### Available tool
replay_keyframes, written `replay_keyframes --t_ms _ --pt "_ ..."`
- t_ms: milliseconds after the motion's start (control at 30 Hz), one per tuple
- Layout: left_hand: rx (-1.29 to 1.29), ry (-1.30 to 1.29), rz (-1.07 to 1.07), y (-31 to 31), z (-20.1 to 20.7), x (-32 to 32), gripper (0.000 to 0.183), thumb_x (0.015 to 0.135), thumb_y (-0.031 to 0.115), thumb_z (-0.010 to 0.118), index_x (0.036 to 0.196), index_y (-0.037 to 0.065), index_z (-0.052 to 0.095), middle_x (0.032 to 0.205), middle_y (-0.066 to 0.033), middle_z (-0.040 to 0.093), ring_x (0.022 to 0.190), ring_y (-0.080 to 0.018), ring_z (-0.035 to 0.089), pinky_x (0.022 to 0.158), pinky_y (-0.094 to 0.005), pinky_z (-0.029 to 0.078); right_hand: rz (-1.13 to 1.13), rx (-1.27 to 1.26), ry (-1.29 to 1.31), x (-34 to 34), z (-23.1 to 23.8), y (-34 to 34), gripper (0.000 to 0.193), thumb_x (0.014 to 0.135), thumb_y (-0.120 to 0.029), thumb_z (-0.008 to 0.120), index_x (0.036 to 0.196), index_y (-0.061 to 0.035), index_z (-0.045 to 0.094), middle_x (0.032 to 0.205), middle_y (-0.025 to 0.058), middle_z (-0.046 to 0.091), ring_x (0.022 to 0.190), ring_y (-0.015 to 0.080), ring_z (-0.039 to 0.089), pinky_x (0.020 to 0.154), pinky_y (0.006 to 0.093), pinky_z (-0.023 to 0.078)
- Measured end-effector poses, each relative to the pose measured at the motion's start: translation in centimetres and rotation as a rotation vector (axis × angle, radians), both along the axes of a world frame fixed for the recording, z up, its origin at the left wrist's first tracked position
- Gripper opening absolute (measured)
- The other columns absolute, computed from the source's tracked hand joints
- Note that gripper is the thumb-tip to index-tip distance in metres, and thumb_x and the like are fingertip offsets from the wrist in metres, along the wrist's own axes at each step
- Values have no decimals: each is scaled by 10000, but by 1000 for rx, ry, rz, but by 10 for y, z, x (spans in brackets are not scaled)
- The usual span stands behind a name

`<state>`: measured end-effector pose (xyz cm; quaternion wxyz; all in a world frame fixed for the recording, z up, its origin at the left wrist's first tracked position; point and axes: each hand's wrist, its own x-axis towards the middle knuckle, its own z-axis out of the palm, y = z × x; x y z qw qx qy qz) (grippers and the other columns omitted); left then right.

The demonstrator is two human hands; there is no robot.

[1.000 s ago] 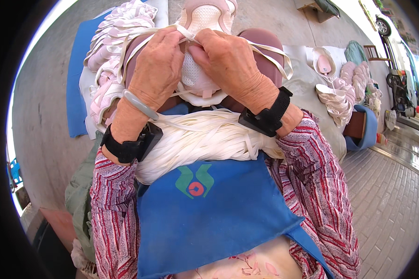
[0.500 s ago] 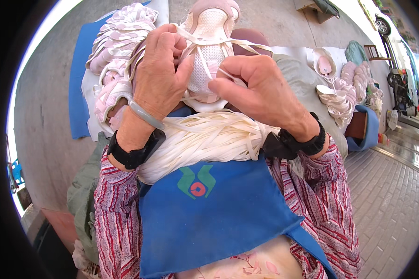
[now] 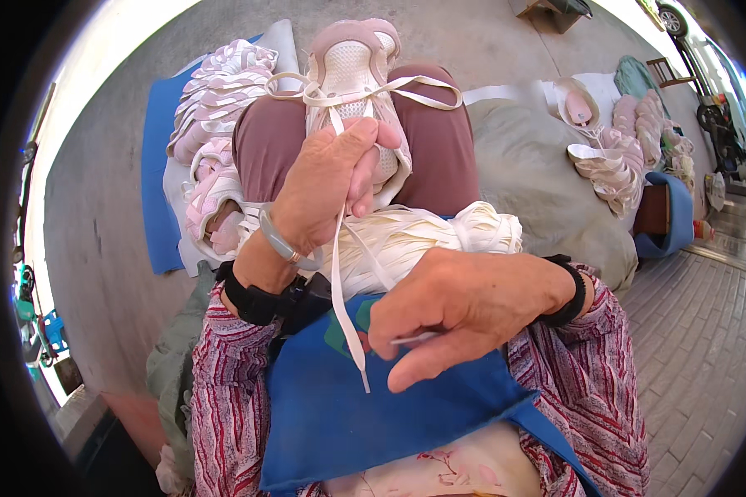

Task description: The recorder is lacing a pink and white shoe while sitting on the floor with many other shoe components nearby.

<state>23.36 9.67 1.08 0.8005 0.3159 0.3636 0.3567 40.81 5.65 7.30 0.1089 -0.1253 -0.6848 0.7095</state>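
Observation:
A white and pink sneaker (image 3: 346, 65) rests between my knees, its toe pointing away. A white shoelace (image 3: 423, 81) crosses it, forming a loop on either side. My left hand (image 3: 327, 178) is closed around the lace just below that crossing, covering part of the shoe. One lace end hangs from it over my blue apron (image 3: 389, 439). Another strand runs down toward my right hand (image 3: 472, 302), which is lower, over the apron, with thumb and fingers pinching a thin pale lace end. A thick bundle of white laces (image 3: 472, 229) lies across my lap.
On the left, a long row of pink and white sneakers (image 3: 224, 83) lies on a blue sheet (image 3: 162, 174). More shoe pieces (image 3: 609, 170) are piled at the right near a blue-lined container (image 3: 675, 215). Grey-green cloth (image 3: 539, 174) spreads beside my right knee.
My right hand has come down from the sneaker toward my apron, drawing a lace along. My left hand has moved lower, below the lace crossing. The sneaker sits lower in view.

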Motion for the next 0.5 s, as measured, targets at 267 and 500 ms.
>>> replay_keyframes --t_ms 267,500 --pt "872 200 -714 -65 63 27 172 957 193 539 1020 53 616 755 -144 615 628 -323 586 600 -396 476 -776 -789 -53 17 -36 32 391 991 -376 515 981 3 610 636 -14 541 379 30 358 309 199 241" --pt "832 326 -1074 -55 55 42 245 936 220 575 1083 23 578 852 -187 650 783 -370 631 660 -424 509 -516 -735 -59 25 -27 34 277 984 -256 545 1021 3 633 609 -38 501 474 16 463 394 185 325"
